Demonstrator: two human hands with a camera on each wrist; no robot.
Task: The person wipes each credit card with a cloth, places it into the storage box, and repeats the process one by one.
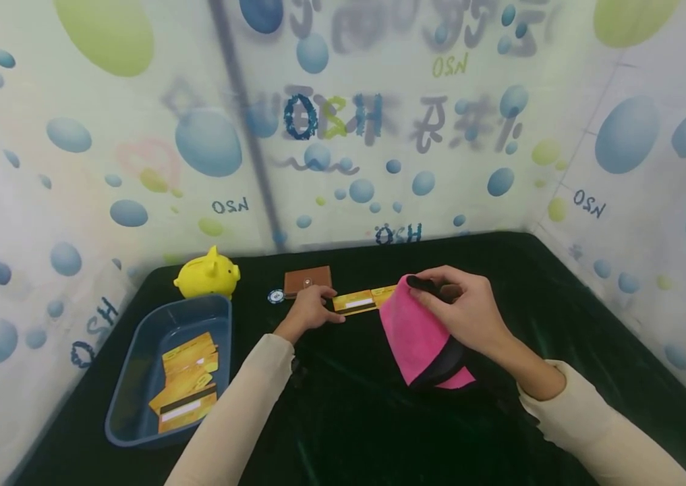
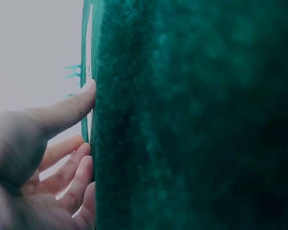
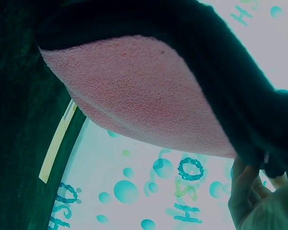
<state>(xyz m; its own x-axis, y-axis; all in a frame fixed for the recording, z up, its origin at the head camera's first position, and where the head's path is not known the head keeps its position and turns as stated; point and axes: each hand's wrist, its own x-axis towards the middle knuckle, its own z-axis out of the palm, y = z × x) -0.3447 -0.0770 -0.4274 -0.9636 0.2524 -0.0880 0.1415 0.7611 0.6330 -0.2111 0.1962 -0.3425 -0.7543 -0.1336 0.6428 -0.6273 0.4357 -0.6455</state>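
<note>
My right hand [image 1: 467,307] pinches the top of a pink and black cloth [image 1: 411,331], which hangs down from the fingers. In the right wrist view the cloth [image 3: 134,91] shows a fuzzy pink face with a wide black border. Two yellow cards lie end to end on the dark green cover; the near one [image 1: 353,302] shows a white strip, and the cloth partly hides the far one [image 1: 382,294]. My left hand [image 1: 309,312] rests on the cover, its thumb and fingers spread around the near card's left end. The left wrist view shows that hand [image 2: 53,148] with its fingertips down on the cover.
A blue tray [image 1: 126,378] holding several yellow cards stands at the left. Behind it is a yellow piggy bank [image 1: 208,275]. A brown wallet [image 1: 306,277] and a poker chip [image 1: 276,296] lie just beyond my left hand. A patterned curtain [image 1: 343,202] borders the table's back.
</note>
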